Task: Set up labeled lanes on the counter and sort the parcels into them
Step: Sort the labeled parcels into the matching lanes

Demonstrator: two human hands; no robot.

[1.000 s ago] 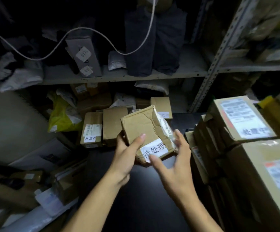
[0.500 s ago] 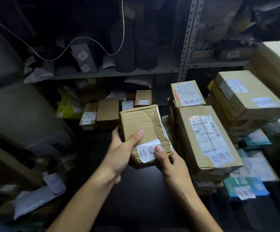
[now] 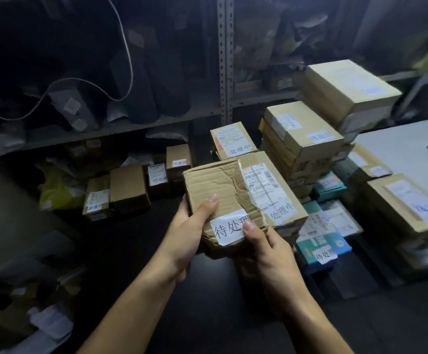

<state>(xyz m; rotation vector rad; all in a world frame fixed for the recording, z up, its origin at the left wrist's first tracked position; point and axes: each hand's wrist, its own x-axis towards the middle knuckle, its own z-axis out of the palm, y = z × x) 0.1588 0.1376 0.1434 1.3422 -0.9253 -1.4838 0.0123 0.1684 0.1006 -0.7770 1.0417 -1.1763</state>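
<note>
Head view, dim storeroom. At centre, a crumpled cardboard parcel bearing a white slip printed 待处理 is held above the dark counter, clear of its surface.

Progress: sorting appears well advanced. At 10 o'clock from the held parcel stands a row of small boxes, one labelled 已完成 and another marked 待处理; the label on the leftmost is too blurred to read. At 1 o'clock, just behind the held parcel, lies a box marked 处理中, with a second 处理中 box beyond it. At 2 o'clock rises a stack of larger cartons. At 4 o'clock lie flat teal packets, one slip reading 待处理. Remaining, as judged: placing the held parcel in its matching lane; whether other parcels are unsorted cannot be told.

Hand pose: the left hand grips the parcel's left edge, thumb over the top face, fingers hidden beneath. The right hand grasps the near right corner, its thumb pressing on the slip's edge, fingers curled under. Both forearms reach in from 6 o'clock.
</note>
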